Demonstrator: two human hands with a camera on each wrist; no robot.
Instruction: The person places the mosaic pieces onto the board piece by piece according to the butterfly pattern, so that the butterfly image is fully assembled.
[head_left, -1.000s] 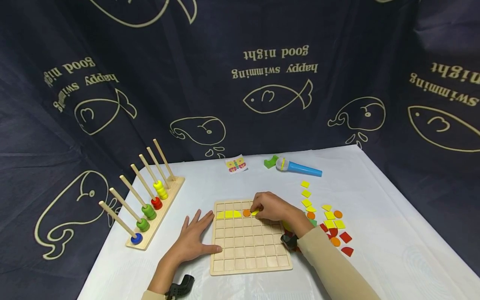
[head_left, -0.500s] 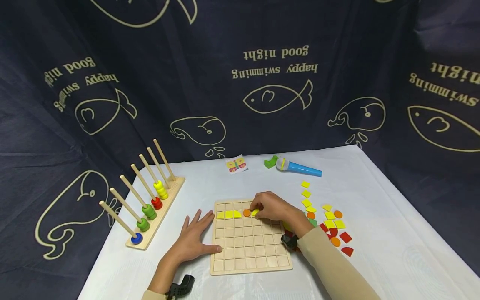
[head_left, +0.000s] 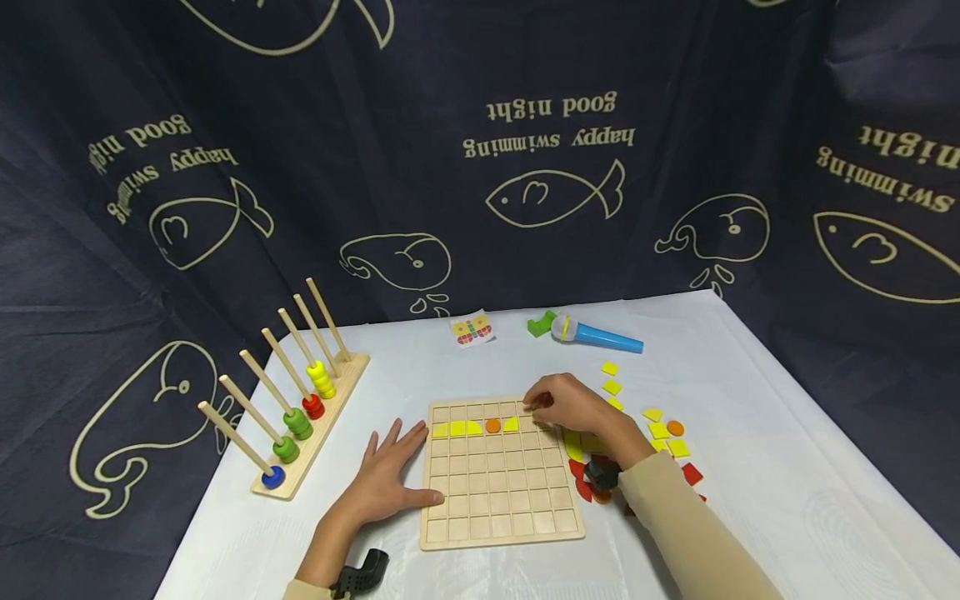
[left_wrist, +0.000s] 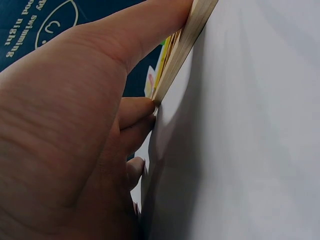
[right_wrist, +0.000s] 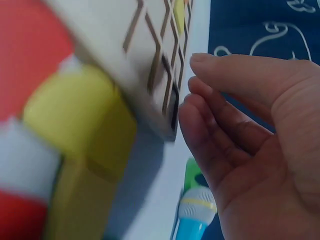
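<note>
Away from the yellow piece and out toward two o'clock has gone the right hand, whose fingertips were at that piece half a second ago. Its fingers now curve loosely toward the thumb, a small gap between, and from the right wrist camera we see nothing in their hold; whether a fingertip brushes the board, we cannot tell.

Nearest us, the left hand lies spread at the nine o'clock side of the wooden board, thumb on its rim, gripping nothing.

Farther up the board, five pieces sit in line, their long axis running from nine o'clock to three: three yellow tiles, an orange disc, then the yellow piece. We place that last one just beside the right fingertips, toward eight o'clock.

Loose on the table, we count red pieces at the right hand's six o'clock and yellow squares from four round to two, some hidden by the forearm. To all of these the right hand is nearer; the left is well apart, across the board.

Beyond, we see a bead rack toward ten o'clock, a butterfly card and green block near twelve, a toy microphone at one.
</note>
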